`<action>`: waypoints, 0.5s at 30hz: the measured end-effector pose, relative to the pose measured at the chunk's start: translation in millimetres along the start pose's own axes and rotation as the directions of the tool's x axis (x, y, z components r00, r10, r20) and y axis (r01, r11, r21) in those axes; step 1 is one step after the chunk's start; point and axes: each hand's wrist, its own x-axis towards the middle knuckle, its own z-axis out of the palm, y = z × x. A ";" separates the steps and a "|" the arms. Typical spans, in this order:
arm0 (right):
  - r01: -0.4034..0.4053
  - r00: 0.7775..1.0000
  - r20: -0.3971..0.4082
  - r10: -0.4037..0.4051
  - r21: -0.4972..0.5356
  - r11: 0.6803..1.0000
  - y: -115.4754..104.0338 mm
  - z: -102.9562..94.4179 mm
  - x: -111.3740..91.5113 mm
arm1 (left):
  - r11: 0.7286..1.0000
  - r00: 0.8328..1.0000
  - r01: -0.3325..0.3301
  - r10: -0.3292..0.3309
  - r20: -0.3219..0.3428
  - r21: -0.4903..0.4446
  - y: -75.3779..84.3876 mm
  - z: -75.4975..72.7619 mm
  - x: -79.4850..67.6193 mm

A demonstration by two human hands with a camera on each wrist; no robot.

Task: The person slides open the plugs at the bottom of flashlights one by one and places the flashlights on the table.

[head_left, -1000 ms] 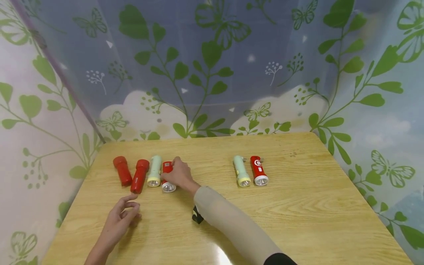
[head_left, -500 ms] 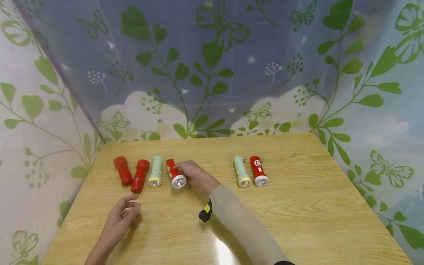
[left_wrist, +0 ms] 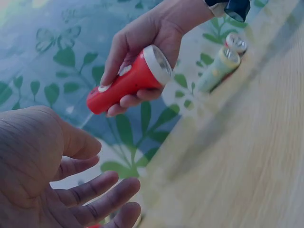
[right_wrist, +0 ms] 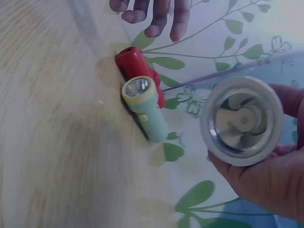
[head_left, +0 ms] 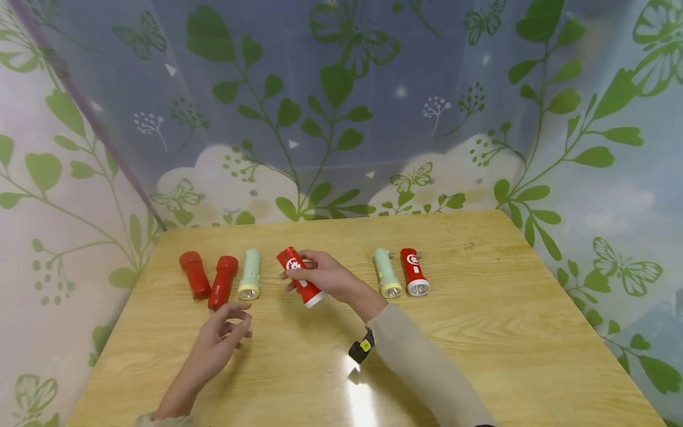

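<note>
My right hand (head_left: 331,277) grips a red flashlight (head_left: 300,276) with a white lens ring, held above the table with its lens end tilted toward me. Its clear lens (right_wrist: 243,121) faces the right wrist camera, and in the left wrist view the thumb lies along the white switch. My left hand (head_left: 217,337) holds nothing, its fingers loosely bent, in front of a red flashlight (head_left: 223,282) on the table. In the left wrist view the left palm (left_wrist: 28,161) and spread fingers show below the held flashlight.
On the left of the wooden table (head_left: 480,344) lie another red flashlight (head_left: 195,275) and a mint-green flashlight (head_left: 249,274). Farther right, a mint-green flashlight (head_left: 386,273) and a red-and-white one (head_left: 414,271) lie side by side. A leaf-patterned curtain (head_left: 341,118) stands behind.
My right hand has picked up the red flashlight beside the left mint-green one, moved it right and turned it so its printed side shows. My left hand has shifted slightly right.
</note>
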 end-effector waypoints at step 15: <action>0.116 0.977 -0.165 -0.138 -0.134 0.984 -9.6 -20.6 -40.0 | 0.993 0.992 -0.104 0.107 0.064 -0.049 37.3 43.5 20.7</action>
